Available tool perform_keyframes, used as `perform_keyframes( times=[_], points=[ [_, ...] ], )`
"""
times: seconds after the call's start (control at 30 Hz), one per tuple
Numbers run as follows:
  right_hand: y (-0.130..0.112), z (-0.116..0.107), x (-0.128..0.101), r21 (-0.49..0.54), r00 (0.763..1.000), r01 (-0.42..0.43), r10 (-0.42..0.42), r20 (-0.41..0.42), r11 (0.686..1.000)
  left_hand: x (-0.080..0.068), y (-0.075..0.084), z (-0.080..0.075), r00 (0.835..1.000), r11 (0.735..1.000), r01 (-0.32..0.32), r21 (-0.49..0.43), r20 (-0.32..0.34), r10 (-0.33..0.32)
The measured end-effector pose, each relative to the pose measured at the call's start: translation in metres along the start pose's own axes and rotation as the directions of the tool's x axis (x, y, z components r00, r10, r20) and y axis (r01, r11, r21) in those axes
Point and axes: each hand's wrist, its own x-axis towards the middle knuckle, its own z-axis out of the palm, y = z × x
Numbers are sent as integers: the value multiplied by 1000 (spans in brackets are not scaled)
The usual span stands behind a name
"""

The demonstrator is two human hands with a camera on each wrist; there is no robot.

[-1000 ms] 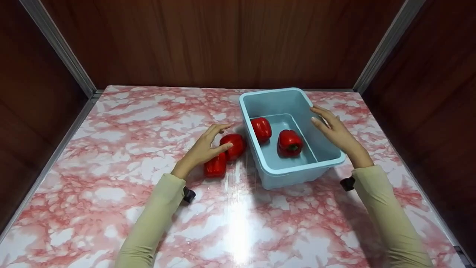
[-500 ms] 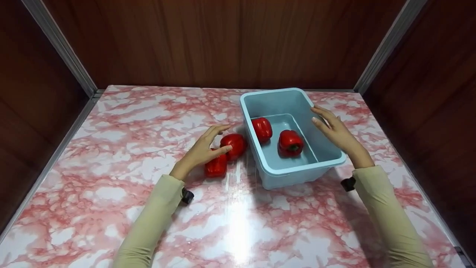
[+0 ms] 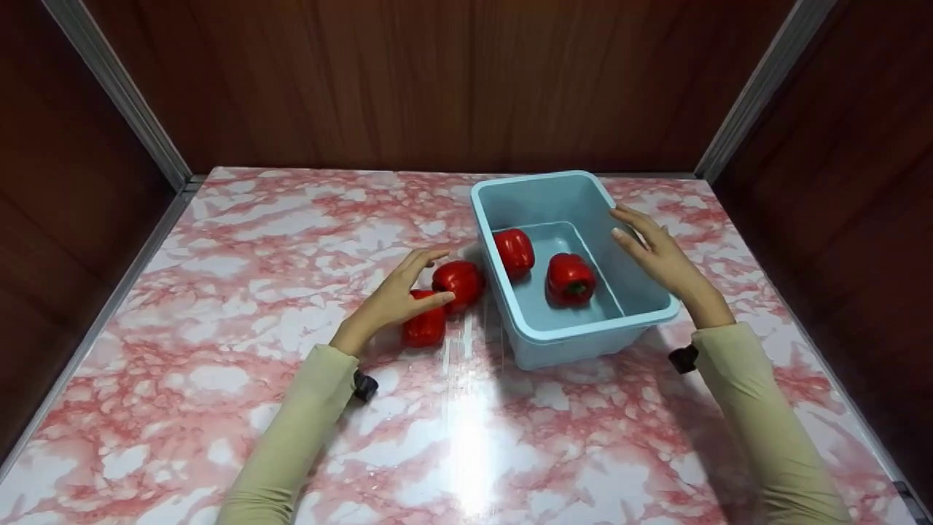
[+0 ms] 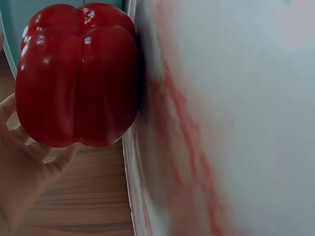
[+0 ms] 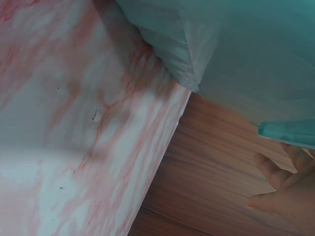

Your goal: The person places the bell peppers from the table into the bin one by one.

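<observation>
My left hand (image 3: 391, 297) hangs with relaxed, parted fingers over two red bell peppers on the table, left of the bin. One bell pepper (image 3: 461, 283) lies against the bin side; the other bell pepper (image 3: 425, 327) is nearer me, partly covered by the hand. The left wrist view has a large bell pepper (image 4: 78, 78) in front of the spread fingers, not gripped. At the right rim of the light blue bin (image 3: 576, 332), my right hand (image 3: 660, 259) has loosely extended fingers; contact is unclear. Inside lie two more peppers, a left pepper (image 3: 514, 254) and a right pepper (image 3: 570, 280).
A pink and white marbled table (image 3: 219, 379) carries everything. Dark wooden panels (image 3: 437, 80) rise at the back and both sides, with metal posts (image 3: 120, 95) in the corners. The bin stands towards the table's back right.
My left hand has drifted very slightly left and down, away from the peppers. The right hand, bin and peppers look unchanged.
</observation>
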Motion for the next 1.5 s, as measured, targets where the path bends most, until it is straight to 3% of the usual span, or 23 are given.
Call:
perform_keyframes(
  times=[0.63, 1.03, 1.5],
  points=[
    [1, 1, 0, 15, 1000, 23, -22, -13, 1000, -13, 1, -6, 990, 993, 111, 41, 79, -114],
    [0, 0, 0, -3, 1000, -2, 2, -3, 1000, -18, 3, -9, 973, 982, 179, 52, 139, -185],
    [-5, -1, -2, 14, 1000, -9, 9, 2, 1000, -24, 1, -13, 963, 978, 190, 84, 181, -202]
  ],
)
